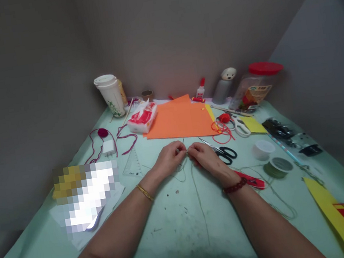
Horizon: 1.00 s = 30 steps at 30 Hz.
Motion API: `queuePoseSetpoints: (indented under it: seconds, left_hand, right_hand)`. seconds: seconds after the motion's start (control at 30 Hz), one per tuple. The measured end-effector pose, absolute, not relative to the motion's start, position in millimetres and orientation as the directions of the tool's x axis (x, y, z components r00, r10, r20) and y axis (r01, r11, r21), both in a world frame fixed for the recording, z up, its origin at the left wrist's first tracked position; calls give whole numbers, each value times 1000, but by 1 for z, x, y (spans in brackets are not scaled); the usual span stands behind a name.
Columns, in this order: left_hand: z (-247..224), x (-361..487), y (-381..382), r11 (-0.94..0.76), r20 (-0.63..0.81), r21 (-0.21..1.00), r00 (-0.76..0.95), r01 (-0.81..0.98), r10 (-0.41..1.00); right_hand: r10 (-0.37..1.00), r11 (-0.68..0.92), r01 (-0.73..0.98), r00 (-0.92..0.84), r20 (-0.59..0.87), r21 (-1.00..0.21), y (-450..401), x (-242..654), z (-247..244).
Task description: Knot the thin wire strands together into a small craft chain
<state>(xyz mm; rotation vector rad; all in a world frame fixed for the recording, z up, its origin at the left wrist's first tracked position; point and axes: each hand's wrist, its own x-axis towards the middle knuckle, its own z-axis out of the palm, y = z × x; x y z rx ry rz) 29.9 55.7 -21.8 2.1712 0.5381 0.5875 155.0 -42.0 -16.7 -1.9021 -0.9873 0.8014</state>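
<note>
From where I stand, the person's left hand (169, 159) and right hand (204, 158) meet above the pale green table covering (171, 237), their fingertips nearly touching. Both are closed in a small pinch on a thin green cord (199, 202), though the fingers hide exactly how it sits between them. The cord drops from the 2 hands and trails across the table, with a loose run of similar cord lying near a green cord spool (278, 168) on the right. Cord this fine is best handled with the pinch right at the fingertips, the wrists low and the slack kept away from the clutter.

A gold bracelet (145, 192) circles the left wrist, and a dark red beaded bracelet (235, 186) circles the right. Black-handled scissors (226, 154) lie just beside the right hand. Beyond them are a tangle of red cord (222, 132), white-handled scissors (241, 126) and a sheet of orange paper (180, 119).

Farther back stand a bottle of glue (200, 90), a tissue pack (143, 118) and a clear plastic jar with a red lid (258, 86). All 3 carry printed labels, but I can't read a single word from here. A pixelated patch on the left hides whatever lies there.
</note>
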Motion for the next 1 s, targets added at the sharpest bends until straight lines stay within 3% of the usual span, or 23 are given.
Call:
queuePoseSetpoints:
  seconds: [0.23, 0.6, 0.7, 0.87, 1.0]
  left_hand:
    - [-19, 29, 54, -701, 267, 679, 817, 216, 511]
    - [-17, 28, 57, -704, 198, 679, 871, 210, 450]
    - [-16, 27, 59, -659, 169, 728, 882, 189, 440]
    - [-17, 24, 64, -418, 63, 885, 839, 203, 540]
    - [-17, 25, 62, -461, 85, 862, 837, 210, 541]
  right_hand:
    - [861, -343, 414, 498, -105, -843, -41, 154, -14]
    - [865, -344, 509, 498, -57, -789, -41, 151, -11]
    - [867, -341, 493, 493, -66, -800, -41, 152, -11]
    - [871, -334, 470, 485, -77, -817, -42, 152, -10]
    - [868, -326, 475, 492, -60, -817, -41, 152, -12]
